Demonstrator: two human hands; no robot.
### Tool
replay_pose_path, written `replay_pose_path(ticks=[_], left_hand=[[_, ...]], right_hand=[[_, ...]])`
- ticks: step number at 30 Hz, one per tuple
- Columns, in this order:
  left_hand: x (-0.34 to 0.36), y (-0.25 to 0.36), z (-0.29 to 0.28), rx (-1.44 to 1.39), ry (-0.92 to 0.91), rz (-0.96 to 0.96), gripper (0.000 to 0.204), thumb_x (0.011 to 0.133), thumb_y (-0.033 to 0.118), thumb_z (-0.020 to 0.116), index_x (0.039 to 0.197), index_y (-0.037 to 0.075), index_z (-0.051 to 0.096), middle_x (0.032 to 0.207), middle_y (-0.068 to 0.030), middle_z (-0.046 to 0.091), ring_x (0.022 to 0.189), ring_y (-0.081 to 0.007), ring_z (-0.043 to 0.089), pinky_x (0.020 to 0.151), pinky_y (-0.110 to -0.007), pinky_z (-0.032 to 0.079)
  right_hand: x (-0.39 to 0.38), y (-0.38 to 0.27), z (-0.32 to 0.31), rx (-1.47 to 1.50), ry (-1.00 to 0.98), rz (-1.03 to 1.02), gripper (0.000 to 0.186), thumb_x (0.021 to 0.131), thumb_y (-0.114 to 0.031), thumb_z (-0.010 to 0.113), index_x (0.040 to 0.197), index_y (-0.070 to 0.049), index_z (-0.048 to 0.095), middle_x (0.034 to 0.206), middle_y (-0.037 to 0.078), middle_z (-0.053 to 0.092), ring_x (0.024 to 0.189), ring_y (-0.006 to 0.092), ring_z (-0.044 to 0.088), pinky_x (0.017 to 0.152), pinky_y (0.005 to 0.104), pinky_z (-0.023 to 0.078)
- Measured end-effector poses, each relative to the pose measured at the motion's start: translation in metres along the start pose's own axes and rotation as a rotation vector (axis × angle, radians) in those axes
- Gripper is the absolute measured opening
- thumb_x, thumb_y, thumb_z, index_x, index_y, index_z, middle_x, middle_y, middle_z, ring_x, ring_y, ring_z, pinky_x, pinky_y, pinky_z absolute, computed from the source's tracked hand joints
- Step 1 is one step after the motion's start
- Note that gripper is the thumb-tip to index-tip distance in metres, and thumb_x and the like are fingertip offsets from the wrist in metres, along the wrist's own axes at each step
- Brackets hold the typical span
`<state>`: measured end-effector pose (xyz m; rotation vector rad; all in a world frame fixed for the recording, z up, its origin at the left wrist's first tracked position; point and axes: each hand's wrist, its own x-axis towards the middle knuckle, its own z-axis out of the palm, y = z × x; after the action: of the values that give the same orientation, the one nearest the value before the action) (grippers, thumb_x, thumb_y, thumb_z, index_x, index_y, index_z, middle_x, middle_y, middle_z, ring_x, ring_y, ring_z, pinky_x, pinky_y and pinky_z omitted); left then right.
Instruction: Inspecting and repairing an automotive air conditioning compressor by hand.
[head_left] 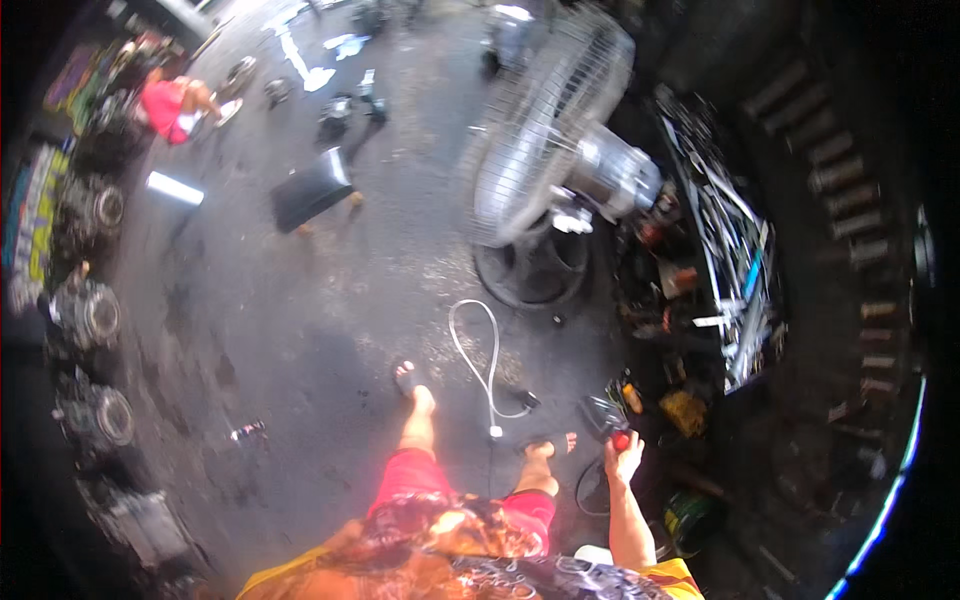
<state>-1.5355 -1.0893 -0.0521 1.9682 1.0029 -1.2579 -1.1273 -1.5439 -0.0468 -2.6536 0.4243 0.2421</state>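
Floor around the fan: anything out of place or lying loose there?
Yes. A white cable lies looped loose on the concrete floor right by the person's feet, in front of the pedestal fan. Small parts are scattered farther up the floor. The right hand grips a red-tipped tool.

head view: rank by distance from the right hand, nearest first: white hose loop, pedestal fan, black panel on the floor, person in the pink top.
From the right hand, which grips a red-tipped tool:
1. White hose loop, on the floor just up-left of the hand.
2. Pedestal fan, standing above the hose, centre of view.
3. Black panel, on the floor left of the fan.
4. Person in the pink top, far upper left.
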Motion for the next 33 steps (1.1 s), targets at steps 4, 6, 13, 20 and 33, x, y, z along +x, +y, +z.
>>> replay_pose_path(ticks=[4, 6, 13, 20, 33], left_hand=[[0.009, -0.056, -0.045, -0.395, 0.286, -0.037, 0.04, 0.085, 0.038, 0.056, 0.097, 0.001, 0.06, 0.082, -0.0127, 0.065, 0.07, -0.0259, 0.062, 0.062, -0.041, 0.048], [0.027, -0.056, -0.086, -0.908, 0.342, -0.315, 0.033, 0.085, 0.029, 0.058, 0.101, 0.0, 0.063, 0.083, -0.0121, 0.066, 0.073, -0.0222, 0.063, 0.067, -0.034, 0.05], [0.017, -0.091, -0.159, -1.633, 0.329, -0.588, 0.021, 0.088, 0.024, 0.054, 0.097, 0.006, 0.056, 0.066, -0.0034, 0.054, 0.056, -0.0152, 0.055, 0.044, -0.032, 0.042], [0.082, -0.046, -0.298, -1.459, 0.193, -0.515, 0.027, 0.087, 0.033, 0.057, 0.102, 0.011, 0.057, 0.085, -0.0036, 0.061, 0.07, -0.0161, 0.059, 0.062, -0.036, 0.048], [0.166, 0.015, -0.487, -1.099, 0.041, -0.364, 0.049, 0.088, 0.033, 0.055, 0.13, 0.012, 0.042, 0.128, -0.011, 0.045, 0.109, -0.0273, 0.05, 0.087, -0.04, 0.046]], right_hand=[[0.003, -0.199, 0.028, -0.052, -0.054, -0.234, 0.044, 0.068, -0.022, 0.072, 0.105, -0.008, 0.054, 0.098, 0.021, 0.052, 0.088, 0.0406, 0.056, 0.075, 0.0458, 0.048], [-0.002, -0.29, 0.067, -0.042, 0.007, -0.394, 0.043, 0.068, -0.024, 0.072, 0.105, -0.008, 0.055, 0.097, 0.021, 0.053, 0.087, 0.0398, 0.057, 0.074, 0.0449, 0.048], [0.024, -0.603, 0.16, 0.195, -0.033, -0.724, 0.047, 0.069, -0.025, 0.073, 0.11, -0.009, 0.055, 0.092, 0.02, 0.051, 0.084, 0.037, 0.057, 0.071, 0.0433, 0.049], [0.165, -0.759, 0.183, 0.11, 0.149, -0.819, 0.034, 0.07, -0.021, 0.072, 0.097, -0.011, 0.054, 0.088, 0.016, 0.049, 0.076, 0.0341, 0.056, 0.068, 0.0416, 0.049], [0.343, -0.903, 0.32, -0.283, -0.25, -0.581, 0.05, 0.069, -0.032, 0.069, 0.107, -0.005, 0.053, 0.099, 0.024, 0.052, 0.087, 0.0406, 0.057, 0.075, 0.0442, 0.049]])
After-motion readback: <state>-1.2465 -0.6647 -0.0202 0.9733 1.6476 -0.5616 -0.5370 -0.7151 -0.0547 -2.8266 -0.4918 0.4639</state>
